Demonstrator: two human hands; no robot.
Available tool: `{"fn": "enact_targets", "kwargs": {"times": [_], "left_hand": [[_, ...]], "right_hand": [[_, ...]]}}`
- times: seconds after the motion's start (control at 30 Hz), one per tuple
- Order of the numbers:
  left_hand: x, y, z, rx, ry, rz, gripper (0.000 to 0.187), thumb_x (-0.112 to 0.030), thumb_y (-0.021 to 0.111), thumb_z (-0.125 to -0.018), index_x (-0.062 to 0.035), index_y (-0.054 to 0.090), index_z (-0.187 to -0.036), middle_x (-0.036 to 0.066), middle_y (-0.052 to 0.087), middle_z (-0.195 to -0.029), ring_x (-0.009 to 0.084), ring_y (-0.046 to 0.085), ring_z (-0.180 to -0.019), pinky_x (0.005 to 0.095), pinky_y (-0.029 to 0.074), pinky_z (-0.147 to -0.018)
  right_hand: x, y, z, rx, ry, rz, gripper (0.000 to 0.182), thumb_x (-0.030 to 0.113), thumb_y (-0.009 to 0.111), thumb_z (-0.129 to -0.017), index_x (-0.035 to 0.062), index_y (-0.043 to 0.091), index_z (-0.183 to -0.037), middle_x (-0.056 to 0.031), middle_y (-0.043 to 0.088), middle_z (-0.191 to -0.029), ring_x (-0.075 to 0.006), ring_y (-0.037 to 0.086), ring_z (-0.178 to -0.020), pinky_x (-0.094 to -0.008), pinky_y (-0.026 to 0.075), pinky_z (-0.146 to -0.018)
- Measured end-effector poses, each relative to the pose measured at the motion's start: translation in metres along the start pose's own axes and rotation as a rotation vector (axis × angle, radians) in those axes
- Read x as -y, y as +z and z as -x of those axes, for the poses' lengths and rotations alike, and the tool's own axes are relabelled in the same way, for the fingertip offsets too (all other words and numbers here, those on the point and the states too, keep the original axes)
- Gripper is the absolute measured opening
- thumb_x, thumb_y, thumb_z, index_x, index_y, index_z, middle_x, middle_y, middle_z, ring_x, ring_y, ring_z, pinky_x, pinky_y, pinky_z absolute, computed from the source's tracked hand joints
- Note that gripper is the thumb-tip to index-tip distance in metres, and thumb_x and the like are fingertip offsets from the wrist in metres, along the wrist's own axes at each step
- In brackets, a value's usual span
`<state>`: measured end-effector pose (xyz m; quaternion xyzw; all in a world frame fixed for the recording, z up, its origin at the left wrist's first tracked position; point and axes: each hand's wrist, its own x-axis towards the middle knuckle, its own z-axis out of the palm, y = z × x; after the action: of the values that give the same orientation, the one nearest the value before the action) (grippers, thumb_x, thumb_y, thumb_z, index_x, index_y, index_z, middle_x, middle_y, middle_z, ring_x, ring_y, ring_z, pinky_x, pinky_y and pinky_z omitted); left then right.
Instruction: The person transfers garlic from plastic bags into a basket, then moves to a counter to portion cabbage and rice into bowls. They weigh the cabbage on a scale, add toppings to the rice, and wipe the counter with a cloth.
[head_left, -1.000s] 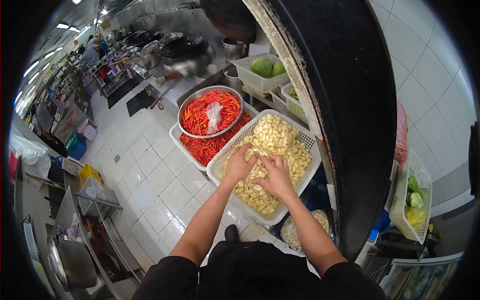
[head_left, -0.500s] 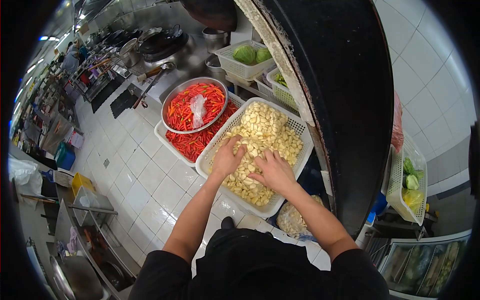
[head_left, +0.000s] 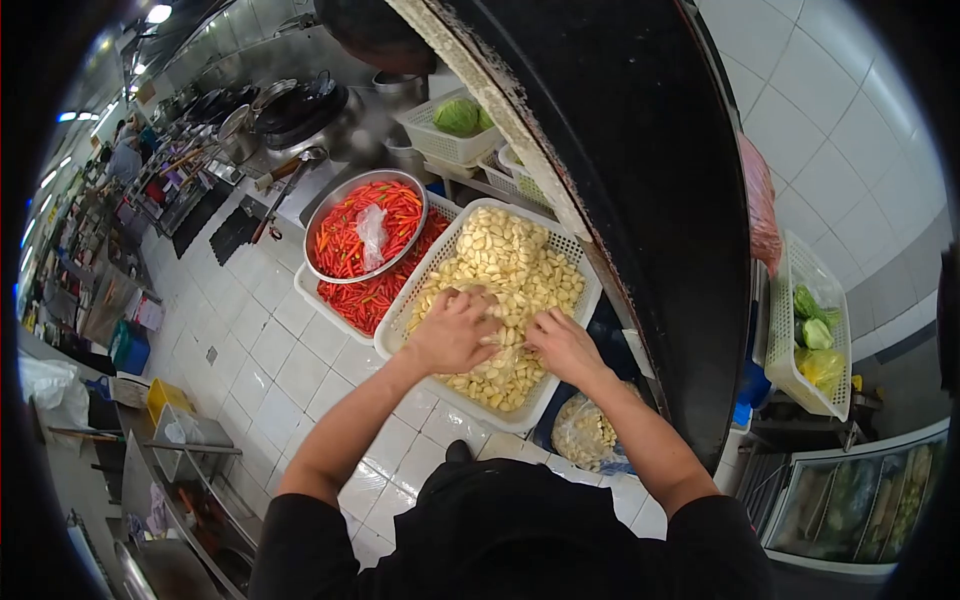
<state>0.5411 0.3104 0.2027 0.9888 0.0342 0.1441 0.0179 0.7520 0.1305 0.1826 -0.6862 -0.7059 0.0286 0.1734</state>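
A white perforated basket (head_left: 388,322) holds a heap of peeled garlic cloves (head_left: 500,240), some covered by clear plastic film. My left hand (head_left: 452,330) lies over the cloves on the left side, its fingers bent and spread apart. On the right side, my right hand (head_left: 560,345) touches the cloves and film with its fingertips; its fingers are curled, and whether they pinch the film is hard to make out. A steel bowl of red chilies (head_left: 340,225) with a clear bag on top (head_left: 371,238) rests over another basket of red chilies (head_left: 372,296).
A bag of garlic (head_left: 585,432) is below the basket's right corner. A large dark curved panel (head_left: 640,170) rises at the right. Cabbages (head_left: 456,117) fill a basket behind. Woks (head_left: 305,112) stand at the back left, and vegetables (head_left: 818,335) sit in a basket far right.
The view has shifted slightly. My left hand has turned and moved down across the cloves, and my right hand has drawn back toward the basket's right side with its fingers more curled.
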Motion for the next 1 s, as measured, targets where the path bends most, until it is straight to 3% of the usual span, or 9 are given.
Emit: {"fn": "enact_targets", "kwargs": {"times": [0.2,0.3,0.47,0.5,0.53,0.6,0.8,0.83,1.0], "left_hand": [[0.046,-0.025,0.005,0.143,0.195,-0.146,0.055,-0.065,0.066,-0.098,-0.016,0.07,-0.122,0.011,0.053,-0.146,0.0367,0.05,-0.139,0.0572,0.047,-0.106],[0.086,-0.031,0.02,0.175,-0.001,0.179,0.059,-0.054,0.085,-0.088,-0.0086,0.065,-0.12,0.016,0.056,-0.139,0.0413,0.058,-0.128,0.0461,0.052,-0.106],[0.082,-0.031,0.043,0.372,-0.185,0.42,0.081,-0.062,0.085,-0.084,-0.0085,0.057,-0.138,0.021,0.054,-0.146,0.0441,0.055,-0.138,0.0524,0.05,-0.111],[0.072,-0.027,0.041,0.276,-0.166,0.492,0.089,-0.059,0.089,-0.08,-0.0098,0.053,-0.145,0.022,0.049,-0.153,0.0449,0.051,-0.143,0.0522,0.047,-0.115],[0.064,-0.023,0.036,0.176,-0.148,0.565,0.099,-0.056,0.094,-0.076,-0.0111,0.049,-0.152,0.022,0.045,-0.16,0.0457,0.047,-0.148,0.052,0.045,-0.119],[0.054,-0.011,0.025,0.214,-0.146,0.53,0.113,-0.048,0.099,-0.07,-0.0149,0.041,-0.16,0.023,0.034,-0.169,0.0453,0.038,-0.155,0.0509,0.04,-0.126],[0.041,0.018,-0.004,-0.013,-0.149,0.684,0.097,-0.03,0.099,-0.068,-0.0127,0.052,-0.151,0.023,0.047,-0.162,0.042,0.051,-0.147,0.0472,0.046,-0.12],[0.038,0.017,-0.003,0.0,-0.305,0.817,0.088,-0.025,0.097,-0.069,-0.0091,0.056,-0.145,0.023,0.063,-0.144,0.0373,0.064,-0.133,0.0435,0.051,-0.112],[0.005,-0.067,-0.05,0.203,-0.493,0.747,0.088,-0.034,0.095,-0.075,-0.0017,0.055,-0.147,0.025,0.072,-0.129,0.0364,0.07,-0.123,0.0419,0.055,-0.107]], "right_hand": [[-0.025,0.009,0.012,0.0,0.03,-0.004,0.013,0.007,0.07,-0.086,0.0107,0.072,-0.098,-0.0042,0.066,-0.109,-0.0294,0.059,-0.115,-0.0418,0.051,-0.101],[-0.03,0.005,0.012,0.057,0.111,-0.008,0.012,0.009,0.071,-0.088,0.0114,0.074,-0.099,-0.002,0.069,-0.108,-0.029,0.06,-0.113,-0.0416,0.051,-0.101],[-0.03,0.004,0.006,0.162,0.281,-0.143,0.024,0.014,0.074,-0.09,0.0086,0.076,-0.113,-0.0088,0.07,-0.125,-0.0337,0.06,-0.126,-0.0447,0.047,-0.113],[-0.022,-0.007,0.006,0.186,0.34,-0.279,0.058,0.024,0.08,-0.087,0.0078,0.064,-0.141,-0.0208,0.059,-0.145,-0.0415,0.052,-0.141,-0.0472,0.043,-0.12],[-0.009,-0.013,0.006,0.184,0.343,-0.282,0.058,0.024,0.08,-0.087,0.0078,0.064,-0.141,-0.0208,0.059,-0.145,-0.0415,0.052,-0.141,-0.0472,0.043,-0.12],[0.027,-0.011,0.004,0.085,0.335,-0.366,0.103,0.035,0.088,-0.08,0.0066,0.035,-0.164,-0.0312,0.037,-0.163,-0.0498,0.04,-0.15,-0.05,0.041,-0.123],[0.044,0.048,-0.026,-0.066,0.543,-0.434,0.143,0.037,0.099,-0.063,0.0066,0.01,-0.171,-0.0323,0.013,-0.172,-0.052,0.035,-0.153,-0.0502,0.037,-0.126],[0.035,0.047,-0.026,-0.185,0.466,-0.586,0.136,0.035,0.098,-0.064,0.0035,0.018,-0.169,-0.0307,0.027,-0.168,-0.0459,0.042,-0.15,-0.0488,0.04,-0.125],[0.029,0.008,-0.029,-0.192,0.393,-1.021,0.093,0.022,0.093,-0.079,-0.0058,0.047,-0.154,-0.0215,0.065,-0.14,-0.0308,0.065,-0.13,-0.044,0.053,-0.113]]}}
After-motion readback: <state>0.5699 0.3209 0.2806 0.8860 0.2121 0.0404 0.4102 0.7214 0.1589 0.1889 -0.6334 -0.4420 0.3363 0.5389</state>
